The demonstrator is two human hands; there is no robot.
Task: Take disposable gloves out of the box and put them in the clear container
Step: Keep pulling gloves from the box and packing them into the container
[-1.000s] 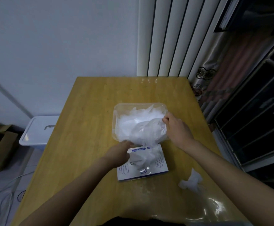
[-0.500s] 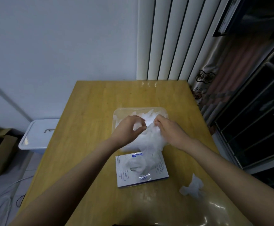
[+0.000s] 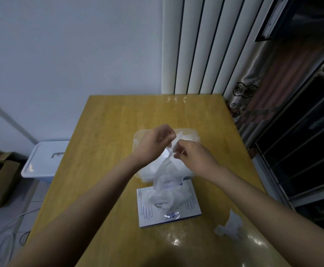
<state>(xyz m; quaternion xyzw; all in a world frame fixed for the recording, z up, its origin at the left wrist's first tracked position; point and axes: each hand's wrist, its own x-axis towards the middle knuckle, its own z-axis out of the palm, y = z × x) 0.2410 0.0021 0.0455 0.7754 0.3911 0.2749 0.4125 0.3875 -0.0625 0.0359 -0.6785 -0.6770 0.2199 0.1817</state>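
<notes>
— Two hands meet over the clear container (image 3: 138,137)?

— Yes. Left hand (image 3: 153,143) and right hand (image 3: 194,153) each pinch the top of a thin glove (image 3: 167,176), fingers closed on it.

— Where does it hang?

— Down across the container's near rim to the box (image 3: 169,207), which lies flat on the table (image 3: 99,151). Another loose glove (image 3: 230,226) lies right of the box.

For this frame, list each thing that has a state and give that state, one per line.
Left hand: pinching the glove strand, above the container.
Right hand: pinching the same strand.
Glove strand: stretched from the box up to the hands.
Glove box: flat on the table, opening up.
Clear container: lidless, holding gloves.
Loose glove: crumpled on the table.
Bin beside the table: lid shut.
</notes>
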